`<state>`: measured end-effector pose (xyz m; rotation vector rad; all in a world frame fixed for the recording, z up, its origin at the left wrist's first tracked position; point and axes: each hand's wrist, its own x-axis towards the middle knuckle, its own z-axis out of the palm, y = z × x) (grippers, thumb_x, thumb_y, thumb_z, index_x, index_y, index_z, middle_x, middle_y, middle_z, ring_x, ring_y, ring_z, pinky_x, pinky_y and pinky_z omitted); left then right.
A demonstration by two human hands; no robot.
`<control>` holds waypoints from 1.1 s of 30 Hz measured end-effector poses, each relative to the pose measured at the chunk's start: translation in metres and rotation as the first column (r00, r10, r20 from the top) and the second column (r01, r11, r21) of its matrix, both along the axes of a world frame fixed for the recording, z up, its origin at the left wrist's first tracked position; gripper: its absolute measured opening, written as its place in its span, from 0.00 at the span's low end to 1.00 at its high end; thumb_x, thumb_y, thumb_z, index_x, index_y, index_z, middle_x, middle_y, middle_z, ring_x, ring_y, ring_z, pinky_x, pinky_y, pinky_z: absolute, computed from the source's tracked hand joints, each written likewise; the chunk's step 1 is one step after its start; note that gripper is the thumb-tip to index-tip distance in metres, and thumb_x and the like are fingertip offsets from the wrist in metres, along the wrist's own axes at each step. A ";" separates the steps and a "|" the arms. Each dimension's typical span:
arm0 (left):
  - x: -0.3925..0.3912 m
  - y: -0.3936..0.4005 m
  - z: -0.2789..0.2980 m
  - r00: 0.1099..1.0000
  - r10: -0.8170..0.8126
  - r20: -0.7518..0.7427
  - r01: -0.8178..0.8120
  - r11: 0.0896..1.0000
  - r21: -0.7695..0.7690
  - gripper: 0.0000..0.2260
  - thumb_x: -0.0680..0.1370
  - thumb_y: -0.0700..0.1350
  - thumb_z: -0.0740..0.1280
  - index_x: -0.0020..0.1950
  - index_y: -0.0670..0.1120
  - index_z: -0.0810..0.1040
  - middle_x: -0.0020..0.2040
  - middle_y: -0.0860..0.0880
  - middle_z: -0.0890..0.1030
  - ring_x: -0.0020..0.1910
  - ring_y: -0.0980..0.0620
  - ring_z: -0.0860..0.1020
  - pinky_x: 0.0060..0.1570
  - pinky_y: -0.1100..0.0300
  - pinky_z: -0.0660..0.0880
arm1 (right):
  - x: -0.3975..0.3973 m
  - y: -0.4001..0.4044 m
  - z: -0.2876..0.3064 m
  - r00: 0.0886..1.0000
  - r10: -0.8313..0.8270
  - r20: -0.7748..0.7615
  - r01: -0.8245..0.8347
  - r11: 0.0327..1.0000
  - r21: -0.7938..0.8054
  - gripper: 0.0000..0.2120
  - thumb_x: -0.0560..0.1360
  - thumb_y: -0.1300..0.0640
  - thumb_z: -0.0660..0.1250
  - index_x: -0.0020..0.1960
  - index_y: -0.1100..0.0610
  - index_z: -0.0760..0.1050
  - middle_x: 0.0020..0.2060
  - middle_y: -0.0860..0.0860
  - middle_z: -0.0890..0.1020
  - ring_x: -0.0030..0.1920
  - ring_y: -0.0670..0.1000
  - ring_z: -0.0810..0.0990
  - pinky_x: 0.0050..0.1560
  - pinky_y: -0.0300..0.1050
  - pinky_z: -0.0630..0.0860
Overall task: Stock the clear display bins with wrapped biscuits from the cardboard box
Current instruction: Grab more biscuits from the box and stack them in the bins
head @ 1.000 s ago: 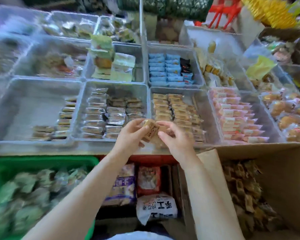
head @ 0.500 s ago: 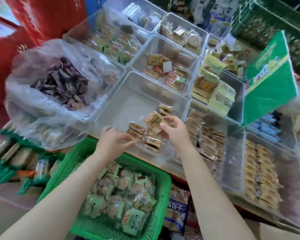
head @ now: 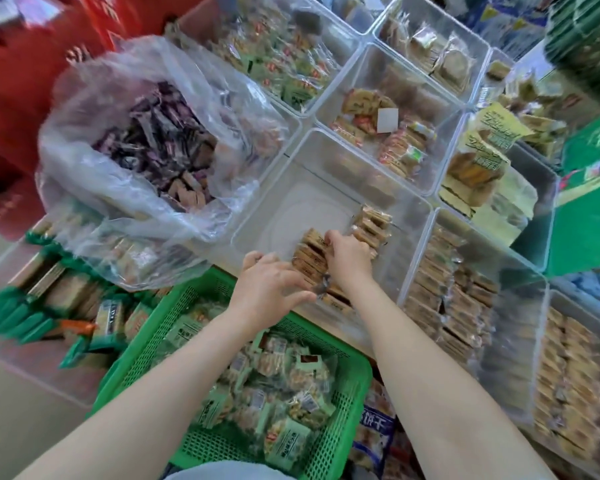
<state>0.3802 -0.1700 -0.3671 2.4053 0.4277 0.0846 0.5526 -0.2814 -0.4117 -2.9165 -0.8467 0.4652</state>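
Observation:
A clear display bin (head: 293,207) in the middle holds two short rows of brown wrapped biscuits (head: 373,220) at its near right. My right hand (head: 349,259) reaches into this bin and pinches a wrapped biscuit (head: 313,237) at the top of the nearer row. My left hand (head: 267,287) lies beside it at the bin's near edge, fingers spread and touching the wrappers of that row. The cardboard box is out of view.
A big clear plastic bag (head: 142,150) of dark wrapped sweets bulges at the left. A green basket (head: 187,303) of green packets sits below my arms. Filled clear bins (head: 447,292) stand to the right and behind. A green carton (head: 589,209) leans at the far right.
The view swung left from the cardboard box to the half-filled bin. My right hand carried the biscuit down onto the row, and my left hand moved up to the packets.

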 end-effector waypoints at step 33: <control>0.104 -0.716 0.098 0.624 -0.776 -0.093 0.756 0.569 0.323 0.33 0.80 0.56 0.62 0.81 0.48 0.54 0.77 0.43 0.63 0.75 0.41 0.62 0.72 0.45 0.59 | -0.122 -0.799 0.092 -0.029 -0.933 -0.359 0.904 -0.177 0.389 0.06 0.80 0.59 0.62 0.54 0.58 0.76 0.51 0.52 0.78 0.55 0.55 0.77 0.50 0.41 0.68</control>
